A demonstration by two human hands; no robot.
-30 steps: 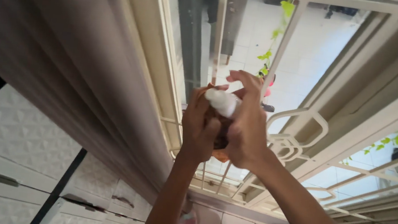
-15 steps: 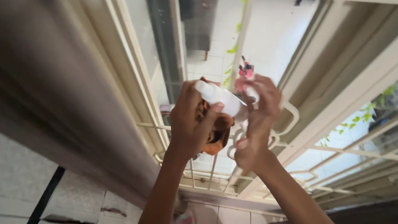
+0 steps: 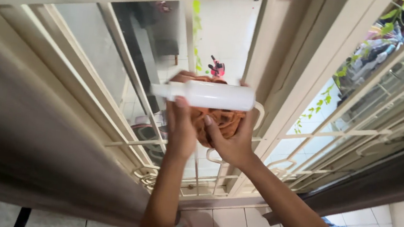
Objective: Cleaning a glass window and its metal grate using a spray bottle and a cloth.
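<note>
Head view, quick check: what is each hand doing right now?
Left hand: closed on the white bottle.
Right hand: closed on the orange cloth beneath the bottle.

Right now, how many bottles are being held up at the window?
1. A white plastic bottle lies sideways across the left hand and right hand, over an orange-brown cloth. Nothing shows whether the cloth hides another.

Both forearms bare to the frame's lower edge; no sleeves seen. Left hand (image 3: 180, 129) and right hand (image 3: 232, 140) apparently without rings or gloves.
</note>
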